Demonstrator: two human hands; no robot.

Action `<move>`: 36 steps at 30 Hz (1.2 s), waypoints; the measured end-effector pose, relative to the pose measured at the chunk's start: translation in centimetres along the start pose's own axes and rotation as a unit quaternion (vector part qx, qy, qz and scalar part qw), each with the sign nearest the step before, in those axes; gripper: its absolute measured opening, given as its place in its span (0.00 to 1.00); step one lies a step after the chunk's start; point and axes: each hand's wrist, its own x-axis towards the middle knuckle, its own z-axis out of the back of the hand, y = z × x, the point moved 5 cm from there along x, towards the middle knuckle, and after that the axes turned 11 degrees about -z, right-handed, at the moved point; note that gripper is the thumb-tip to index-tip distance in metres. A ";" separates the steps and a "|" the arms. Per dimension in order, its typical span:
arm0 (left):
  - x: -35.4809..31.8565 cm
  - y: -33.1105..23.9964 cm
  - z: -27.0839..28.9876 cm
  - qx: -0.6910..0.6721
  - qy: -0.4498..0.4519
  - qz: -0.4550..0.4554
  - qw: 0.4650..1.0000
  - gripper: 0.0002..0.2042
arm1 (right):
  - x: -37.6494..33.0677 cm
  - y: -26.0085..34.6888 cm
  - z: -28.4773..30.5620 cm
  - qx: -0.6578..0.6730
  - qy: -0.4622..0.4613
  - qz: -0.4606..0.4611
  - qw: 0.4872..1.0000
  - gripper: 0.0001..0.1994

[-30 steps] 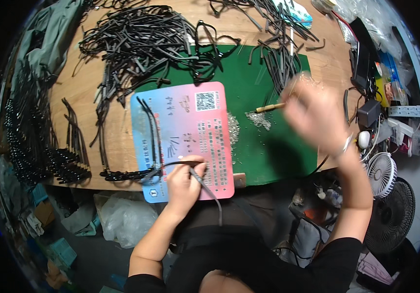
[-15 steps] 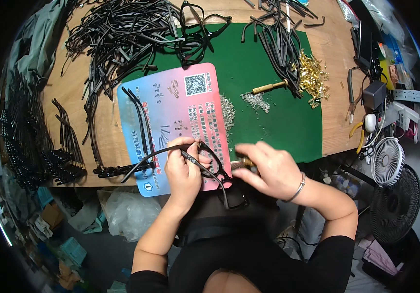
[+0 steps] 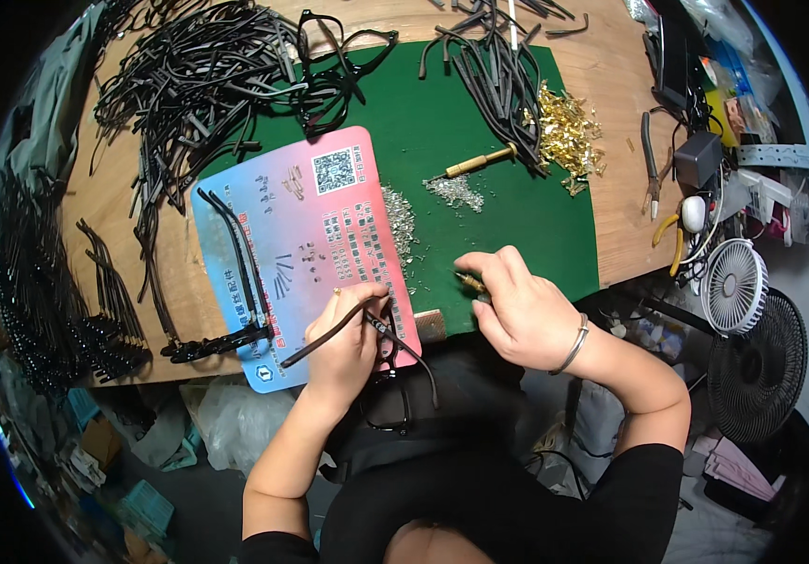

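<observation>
My left hand (image 3: 337, 343) is closed around a black eyeglass frame (image 3: 404, 411), whose temples stick out past the fingers and whose rims hang below the table edge. My right hand (image 3: 528, 315), apart from the frame, grips a small brass-coloured screwdriver (image 3: 472, 282), mostly hidden by the fingers. Beneath my left hand lies a pink and blue printed card (image 3: 226, 221). On it rest two long black temples (image 3: 235, 240), several short dark pins (image 3: 282, 275) and tiny screws (image 3: 307, 254). A small brown block (image 3: 430, 324) sits at the table edge between my hands.
Black temples (image 3: 188, 85) are heaped at the far left, with a glasses frame (image 3: 329, 85) beside them. On the green mat (image 3: 527, 226) lie silver screws (image 3: 456, 195), another brass screwdriver (image 3: 478, 162) and gold parts (image 3: 569, 141). Pliers (image 3: 649, 164) and a white fan (image 3: 735, 287) stand right.
My right hand has drawn away from the eyeglass frame, the screwdriver raised with it. My left hand has turned the frame, its rims now lower. The whole view has shifted slightly.
</observation>
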 end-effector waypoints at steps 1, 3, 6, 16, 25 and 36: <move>0.2 -0.1 0.1 0.006 0.003 -0.016 1.000 0.10 | 0.0 0.1 0.1 -0.020 -0.006 0.016 1.000 0.19; -0.2 0.3 0.0 -0.004 0.001 -0.004 1.000 0.11 | 0.4 0.7 0.0 -0.059 -0.017 0.050 0.997 0.19; 0.2 0.0 -0.1 -0.017 -0.003 -0.009 1.000 0.14 | 0.6 0.7 -1.3 -0.121 -0.115 0.039 0.985 0.21; 0.1 0.0 -0.2 0.003 0.008 -0.018 1.000 0.17 | 0.7 1.0 -1.6 -0.185 -0.092 0.093 0.974 0.25; 0.3 -0.1 -0.2 0.003 0.020 -0.022 1.000 0.16 | 0.9 1.6 -1.7 -0.203 -0.092 0.103 0.969 0.27; 1.8 1.0 0.1 -0.091 0.119 0.111 0.982 0.04 | 1.5 1.8 -2.9 0.010 0.045 0.141 0.989 0.17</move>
